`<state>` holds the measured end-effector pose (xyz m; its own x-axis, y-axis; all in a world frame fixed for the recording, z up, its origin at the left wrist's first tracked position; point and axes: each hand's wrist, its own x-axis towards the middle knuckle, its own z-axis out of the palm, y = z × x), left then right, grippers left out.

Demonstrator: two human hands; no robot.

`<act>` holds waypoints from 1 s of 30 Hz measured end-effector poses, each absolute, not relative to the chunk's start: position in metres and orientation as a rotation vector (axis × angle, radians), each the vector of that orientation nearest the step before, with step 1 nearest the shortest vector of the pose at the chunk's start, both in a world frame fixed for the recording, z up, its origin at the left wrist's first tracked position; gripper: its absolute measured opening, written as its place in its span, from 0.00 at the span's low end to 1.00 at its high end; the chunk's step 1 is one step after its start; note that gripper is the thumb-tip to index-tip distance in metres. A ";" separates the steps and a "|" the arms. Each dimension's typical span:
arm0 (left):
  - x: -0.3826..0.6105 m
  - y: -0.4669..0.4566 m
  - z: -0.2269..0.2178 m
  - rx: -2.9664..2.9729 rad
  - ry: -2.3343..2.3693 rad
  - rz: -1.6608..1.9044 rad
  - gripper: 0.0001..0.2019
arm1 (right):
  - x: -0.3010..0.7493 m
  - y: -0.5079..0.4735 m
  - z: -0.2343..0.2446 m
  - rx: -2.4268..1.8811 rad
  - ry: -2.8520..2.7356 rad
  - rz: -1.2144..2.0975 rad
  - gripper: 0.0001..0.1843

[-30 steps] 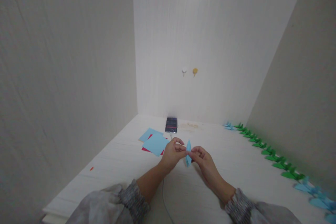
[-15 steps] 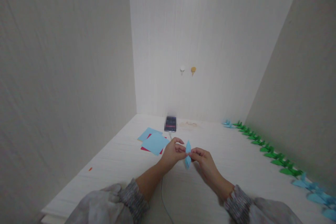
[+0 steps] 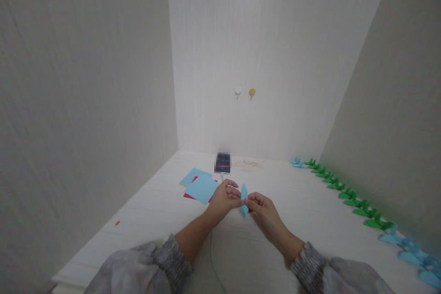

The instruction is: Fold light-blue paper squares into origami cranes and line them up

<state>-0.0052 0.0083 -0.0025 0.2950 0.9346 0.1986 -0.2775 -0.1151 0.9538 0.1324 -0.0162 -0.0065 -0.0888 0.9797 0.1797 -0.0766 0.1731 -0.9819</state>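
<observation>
Between my two hands, above the white table, is a narrow folded piece of light blue paper (image 3: 244,191), pointed at its top and bottom. My left hand (image 3: 224,198) pinches its left side with thumb and fingers. From the right, my right hand (image 3: 263,208) grips the paper near its middle, fingertips close to those of the left. The fingertips hide part of the folds. Just left of my left hand lie square sheets of light blue paper (image 3: 201,188), with red paper (image 3: 188,196) showing at their edges.
A phone (image 3: 223,164) leans by the back wall, its cable (image 3: 212,257) running toward me under my left arm. Folded green paper pieces (image 3: 347,194) and blue ones (image 3: 409,256) line the right side. Two hooks (image 3: 252,92) are on the wall. An orange scrap (image 3: 117,223) lies left.
The folded blue paper has turned slightly in my fingers and looks narrower, its lower end shorter. Both hands keep their hold. The whole view has shifted a little.
</observation>
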 end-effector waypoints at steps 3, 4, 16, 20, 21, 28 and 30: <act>-0.006 0.008 -0.003 1.246 0.716 1.173 0.24 | 0.133 -0.016 -0.007 -0.986 -1.314 1.162 0.07; -0.006 0.008 -0.003 1.242 0.717 1.162 0.24 | 0.134 -0.016 -0.007 -0.991 -1.315 1.161 0.07; -0.008 0.008 -0.003 1.168 0.664 1.111 0.26 | 0.136 -0.019 -0.005 -1.033 -1.348 1.057 0.06; -0.006 0.010 -0.009 1.161 0.734 1.118 0.19 | 0.138 -0.016 -0.005 -1.040 -1.398 0.856 0.07; -0.005 0.010 -0.009 1.168 0.745 1.097 0.17 | 0.138 -0.016 -0.005 -1.033 -1.418 0.818 0.07; -0.005 0.003 -0.002 1.205 0.622 1.111 0.11 | 0.139 -0.019 -0.004 -0.938 -1.478 0.812 0.07; -0.006 0.001 0.001 1.239 0.596 1.107 0.11 | 0.141 -0.018 -0.003 -0.899 -1.515 0.779 0.06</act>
<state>-0.0063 0.0015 0.0006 0.3948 0.8981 0.1939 -0.3327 -0.0570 0.9413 0.1408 -0.0185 -0.0027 -0.0541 0.8742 0.4825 0.1156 0.4854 -0.8666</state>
